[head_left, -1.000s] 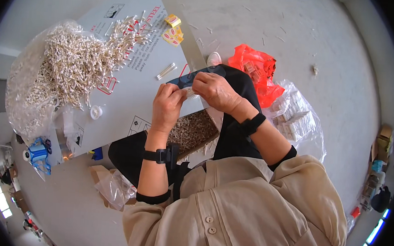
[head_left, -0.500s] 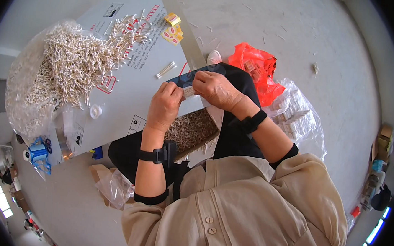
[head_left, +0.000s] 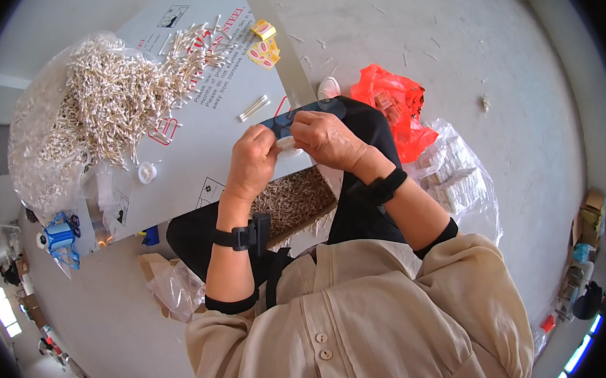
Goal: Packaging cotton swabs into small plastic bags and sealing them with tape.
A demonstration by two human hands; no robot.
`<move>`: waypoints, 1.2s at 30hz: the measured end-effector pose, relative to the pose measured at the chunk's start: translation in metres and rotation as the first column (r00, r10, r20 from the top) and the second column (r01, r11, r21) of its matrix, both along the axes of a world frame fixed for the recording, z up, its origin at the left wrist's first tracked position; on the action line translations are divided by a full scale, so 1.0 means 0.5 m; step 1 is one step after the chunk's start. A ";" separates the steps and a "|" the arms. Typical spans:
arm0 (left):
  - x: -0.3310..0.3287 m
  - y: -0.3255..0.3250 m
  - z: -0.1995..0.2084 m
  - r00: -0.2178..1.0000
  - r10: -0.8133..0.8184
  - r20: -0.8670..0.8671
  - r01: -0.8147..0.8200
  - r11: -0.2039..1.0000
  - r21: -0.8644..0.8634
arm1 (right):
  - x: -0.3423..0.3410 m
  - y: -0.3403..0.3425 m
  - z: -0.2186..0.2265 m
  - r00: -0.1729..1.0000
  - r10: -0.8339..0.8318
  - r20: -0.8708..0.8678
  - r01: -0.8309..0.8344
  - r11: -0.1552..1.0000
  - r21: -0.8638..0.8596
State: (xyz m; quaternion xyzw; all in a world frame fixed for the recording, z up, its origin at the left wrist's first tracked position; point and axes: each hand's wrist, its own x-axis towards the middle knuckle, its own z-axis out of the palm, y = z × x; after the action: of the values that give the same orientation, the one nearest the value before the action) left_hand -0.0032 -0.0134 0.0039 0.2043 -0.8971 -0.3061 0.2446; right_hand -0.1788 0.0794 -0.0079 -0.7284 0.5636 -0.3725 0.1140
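- Currently both hands meet at a small white bundle (head_left: pixel 290 144), which sits just past the far edge of the open cardboard box (head_left: pixel 329 179), as seen from above.
- The left hand (head_left: pixel 250 163), near the far left corner of the box, has its fingers curled in and its fingertips against the bundle's left end.
- The right hand (head_left: pixel 329 140), past the far right corner of the box, pinches the bundle's right end between bent fingers; how the thumb lies is hidden.
- Inside the box lies a mass of cotton swabs (head_left: pixel 291 201), and dark trouser legs flank it on both sides.
- Left of the box and farther off, a big heap of swabs (head_left: pixel 113 95) spills from a clear bag (head_left: pixel 31 131) across the table (head_left: pixel 177 173).
- Beyond the box on that same table are a few loose swabs (head_left: pixel 254 108) and, farther away, some yellow packets (head_left: pixel 264 51).
- A small round white thing (head_left: pixel 147 172) rests well left of the box.
- To the right of the box, past the leg, a red bag (head_left: pixel 419 142) touches a clear bag of white packs (head_left: pixel 458 184).
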 end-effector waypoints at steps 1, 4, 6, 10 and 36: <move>0.002 0.000 -0.002 1.000 0.004 0.006 -0.004 1.000 -0.003 | 0.000 0.001 0.003 0.999 0.009 0.039 -0.010 1.000 0.017; 0.000 0.003 0.000 0.999 0.013 0.043 -0.012 1.000 -0.025 | 0.000 0.000 0.003 0.996 0.018 0.085 -0.021 0.999 0.032; -0.003 0.006 0.001 0.997 0.020 0.072 -0.017 0.999 -0.046 | 0.001 -0.001 0.003 0.996 0.021 0.090 -0.023 0.999 0.027; -0.006 0.010 0.010 0.997 0.066 -0.037 -0.069 0.993 -0.093 | 0.006 -0.008 0.023 0.997 -0.020 0.076 0.022 0.999 -0.029; 0.002 0.045 -0.096 0.924 0.331 -0.192 -0.132 0.747 0.651 | 0.046 0.022 -0.087 0.679 -0.286 0.677 0.125 0.953 0.277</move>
State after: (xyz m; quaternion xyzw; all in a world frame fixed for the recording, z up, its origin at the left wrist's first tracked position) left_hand -0.0021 0.0093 -0.0441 0.3368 -0.6637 -0.5806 0.3301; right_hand -0.1560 0.0905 -0.0514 -0.4441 0.5904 -0.5731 0.3547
